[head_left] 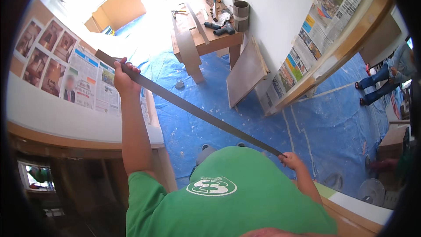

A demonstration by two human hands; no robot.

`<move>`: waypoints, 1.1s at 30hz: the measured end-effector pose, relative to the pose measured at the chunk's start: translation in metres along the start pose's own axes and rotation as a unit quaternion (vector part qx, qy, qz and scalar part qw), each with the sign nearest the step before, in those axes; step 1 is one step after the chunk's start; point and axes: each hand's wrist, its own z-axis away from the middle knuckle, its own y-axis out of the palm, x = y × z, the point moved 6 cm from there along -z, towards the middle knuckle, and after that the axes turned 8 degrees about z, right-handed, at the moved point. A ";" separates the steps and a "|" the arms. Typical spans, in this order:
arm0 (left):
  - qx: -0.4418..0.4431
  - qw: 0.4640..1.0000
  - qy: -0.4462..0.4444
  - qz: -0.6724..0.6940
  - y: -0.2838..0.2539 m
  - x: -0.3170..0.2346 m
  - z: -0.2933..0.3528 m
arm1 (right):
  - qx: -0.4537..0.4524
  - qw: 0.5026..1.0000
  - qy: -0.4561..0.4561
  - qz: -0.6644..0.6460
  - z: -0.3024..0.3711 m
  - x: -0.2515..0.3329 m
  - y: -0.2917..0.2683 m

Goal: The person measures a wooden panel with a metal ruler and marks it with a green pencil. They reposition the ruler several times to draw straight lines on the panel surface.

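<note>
A long, narrow grey-brown strip (193,109) slants across in front of my body, from upper left down to lower right. My left hand (126,77) is raised, its fingers wrapped round the strip close to its upper end. Lower down, my right hand (292,161) pinches the other end between thumb and fingers. The strip looks flat and thin; what it is made of I cannot tell. Between my hands it touches nothing visible.
Blue sheeting (186,127) covers the floor. Ahead, a wooden workbench (221,44) carries a cordless drill (225,30), a brown roll (241,16) and strips. A panel (246,77) leans by the wall. Door frames flank me; a person (381,77) sits beyond the right one.
</note>
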 end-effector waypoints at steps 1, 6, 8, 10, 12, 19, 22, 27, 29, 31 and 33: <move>-0.008 1.000 0.009 0.001 -0.003 -0.005 -0.002 | 0.004 1.000 0.011 0.006 -0.001 -0.006 0.005; -0.020 0.999 0.040 0.005 -0.029 -0.033 -0.011 | -0.004 0.999 -0.029 0.030 -0.017 -0.008 0.006; -0.028 0.998 0.053 -0.003 -0.028 -0.037 -0.009 | -0.011 0.999 -0.021 0.041 -0.023 -0.006 -0.002; -0.051 0.997 0.064 -0.002 -0.033 -0.042 -0.005 | -0.030 0.998 -0.017 0.055 -0.027 -0.017 -0.006; -0.066 0.995 0.070 -0.001 -0.039 -0.045 -0.004 | -0.045 0.996 -0.017 0.071 -0.028 -0.023 -0.011; -0.124 0.989 0.074 0.017 -0.093 -0.055 0.000 | -0.068 0.990 -0.019 0.124 -0.028 0.002 -0.030; -0.161 0.984 0.081 0.016 -0.119 -0.050 -0.001 | -0.084 0.989 -0.008 0.124 -0.025 0.011 -0.037; -0.213 0.973 0.089 0.002 -0.202 -0.047 -0.016 | -0.054 0.997 -0.038 -0.038 -0.017 0.033 -0.061; -0.233 0.969 0.072 -0.024 -0.245 -0.037 -0.024 | -0.026 0.987 -0.035 -0.154 -0.005 0.047 -0.077; -0.259 0.962 0.043 -0.069 -0.294 -0.019 -0.027 | -0.025 0.963 -0.052 -0.263 0.011 0.074 -0.094; -0.288 0.953 0.006 -0.095 -0.362 0.005 -0.021 | -0.040 0.945 -0.126 -0.298 0.024 0.114 -0.114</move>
